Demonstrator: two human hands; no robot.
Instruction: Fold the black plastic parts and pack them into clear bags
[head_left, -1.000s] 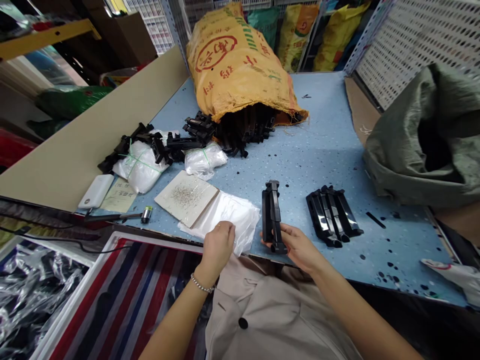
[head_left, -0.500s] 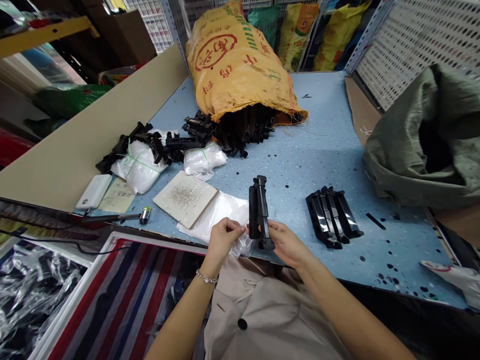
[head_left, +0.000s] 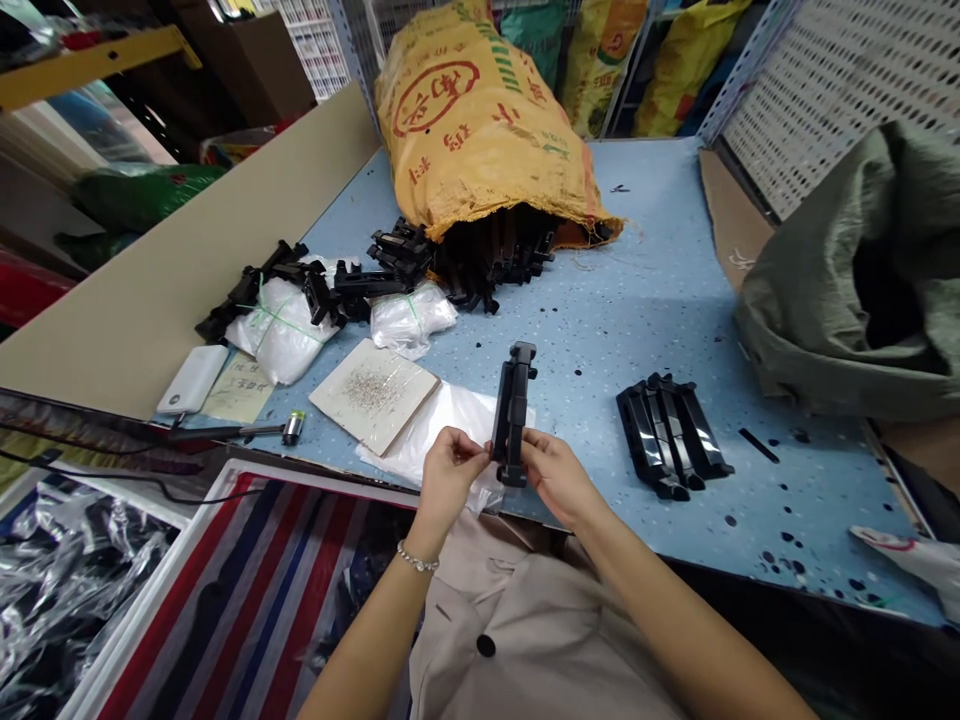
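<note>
My right hand (head_left: 559, 475) is closed around the lower part of a long black plastic bracket (head_left: 514, 415), which stands nearly upright above the table's front edge. Thumb and fingers of my left hand (head_left: 452, 470) are pinched together at the bracket's lower left side, on the edge of a clear plastic bag (head_left: 487, 490). Their exact grip on the film is partly hidden. Beneath and behind the hands lies a stack of clear bags (head_left: 431, 430). Several similar black brackets (head_left: 667, 435) lie side by side to the right of my right hand.
A large yellow woven sack (head_left: 495, 130) opens towards me, with black brackets (head_left: 502, 255) spilling out. Bundled bags (head_left: 281, 335), a flat speckled board (head_left: 375, 395), a white box-shaped device (head_left: 193, 380) and a black-handled tool (head_left: 247, 432) lie left. A green-grey sack (head_left: 825, 310) stands right.
The bracket has turned a little in my right hand and moved slightly up and left. My left hand stays pinched beside it. The view has shifted slightly.
</note>
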